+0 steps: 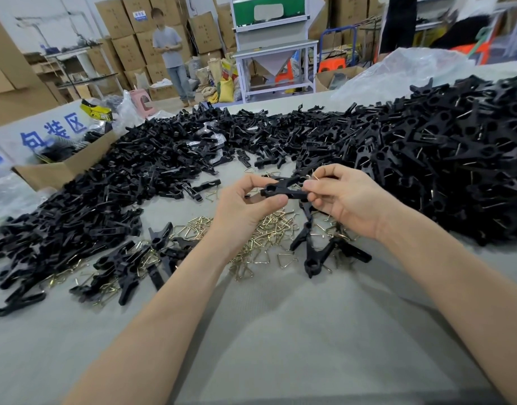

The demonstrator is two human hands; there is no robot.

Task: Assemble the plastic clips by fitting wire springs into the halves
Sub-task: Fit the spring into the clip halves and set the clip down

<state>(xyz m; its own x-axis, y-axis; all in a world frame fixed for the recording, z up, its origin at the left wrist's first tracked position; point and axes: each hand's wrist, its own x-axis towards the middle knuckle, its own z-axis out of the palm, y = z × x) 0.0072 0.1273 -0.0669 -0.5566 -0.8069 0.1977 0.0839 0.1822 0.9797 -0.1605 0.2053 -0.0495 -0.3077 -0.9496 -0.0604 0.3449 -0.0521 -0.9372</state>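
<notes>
Nearest us lay the grey cloth-covered tabletop (pixel 280 331), and our two bare forearms reached across it towards the black plastic clip (pixel 283 190) that we held above it. Below the clip and nearer to us, a loose scatter of brass-coloured triangular wire springs (pixel 269 235) was spread on the tabletop. A few black plastic clips with round-holed ends (pixel 318 252) lay among the springs, below and right of the held clip.

Our left hand (pixel 245 206) gripped the clip's left end, thumb under and fingers curled over it. Our right hand (pixel 345 200) pinched its right end between thumb and fingertips. A thin brass-coloured wire end (pixel 315 177) showed just above the clip at the right hand's fingertips. We could not tell whether it was seated in the clip.

Left of the clip spread a wide, low heap of long black plastic halves (pixel 105 194). Right of the clip rose a taller heap of black clips with wire showing in them (pixel 456 159). Far left of the clip stood an open brown cardboard box (pixel 67 168). Beyond the clip to the right lay a crumpled clear plastic bag (pixel 397 68). Far beyond the clip a person in a grey shirt (pixel 171 54) stood on the floor before stacked brown cartons (pixel 128 48), with a white-framed workbench (pixel 277 62) to that side.
</notes>
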